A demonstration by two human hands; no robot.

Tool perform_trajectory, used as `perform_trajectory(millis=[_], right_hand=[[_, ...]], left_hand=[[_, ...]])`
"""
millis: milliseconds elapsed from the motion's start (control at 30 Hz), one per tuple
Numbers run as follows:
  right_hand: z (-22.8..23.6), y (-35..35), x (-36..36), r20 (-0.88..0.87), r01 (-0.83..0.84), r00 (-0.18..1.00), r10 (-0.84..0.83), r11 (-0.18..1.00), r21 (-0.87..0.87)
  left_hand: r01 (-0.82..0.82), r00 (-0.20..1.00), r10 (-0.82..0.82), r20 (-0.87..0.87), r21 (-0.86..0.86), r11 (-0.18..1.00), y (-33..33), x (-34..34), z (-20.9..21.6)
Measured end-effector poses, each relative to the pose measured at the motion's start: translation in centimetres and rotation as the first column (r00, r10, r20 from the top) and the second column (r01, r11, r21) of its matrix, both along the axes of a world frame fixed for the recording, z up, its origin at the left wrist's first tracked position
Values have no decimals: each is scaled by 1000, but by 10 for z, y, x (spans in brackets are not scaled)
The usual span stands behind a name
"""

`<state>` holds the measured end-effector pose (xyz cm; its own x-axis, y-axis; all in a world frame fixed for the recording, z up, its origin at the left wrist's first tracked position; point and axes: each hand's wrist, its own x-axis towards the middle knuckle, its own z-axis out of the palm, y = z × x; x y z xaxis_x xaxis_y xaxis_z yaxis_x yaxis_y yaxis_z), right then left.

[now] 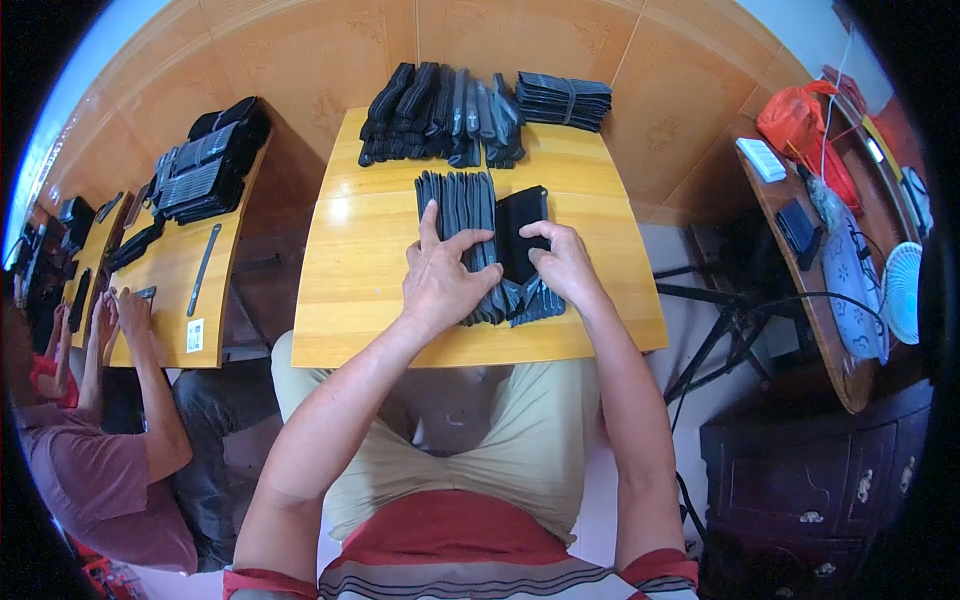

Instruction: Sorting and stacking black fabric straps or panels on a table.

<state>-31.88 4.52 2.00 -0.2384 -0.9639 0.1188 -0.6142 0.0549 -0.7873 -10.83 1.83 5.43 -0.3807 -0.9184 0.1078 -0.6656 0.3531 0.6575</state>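
Aligning, I judge: my wide left hand (pixel 440 272) on folded strips (pixel 455 205) towards the worktop's (pixel 360 260) front edge; my curled right hand (pixel 563 262), hold unclear, should next square the black panel (pixel 520 210).

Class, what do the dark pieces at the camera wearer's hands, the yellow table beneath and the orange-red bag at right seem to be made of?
Dark pieces: probably matte fabric, with soft-looking edges.
Table: wood or wood-look board, smooth, slightly shiny, faintly grained.
Orange-red bag: likely thin, shiny plastic, as its crinkles suggest.

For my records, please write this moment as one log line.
left hand: on dark stack; right hand: touching black piece; table: yellow
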Motion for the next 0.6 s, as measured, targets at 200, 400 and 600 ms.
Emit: perform_trajectory(millis=[200, 400, 600], right_hand=[[-7, -3, -9, -97, -124, 989, 111, 982, -145], [-6, -1, -14, -39, -79, 996, 77, 996, -52], [0, -2, -17, 10, -95, 995, 95, 993, 74]], left_hand=[[7, 999, -7, -32, -2, 1000, -5, 0, -5], [-5, 998, 5, -55, 10, 1000, -6, -1, -11], [-4, 997, 4, -73, 1, 1000, -12, -1, -11]])
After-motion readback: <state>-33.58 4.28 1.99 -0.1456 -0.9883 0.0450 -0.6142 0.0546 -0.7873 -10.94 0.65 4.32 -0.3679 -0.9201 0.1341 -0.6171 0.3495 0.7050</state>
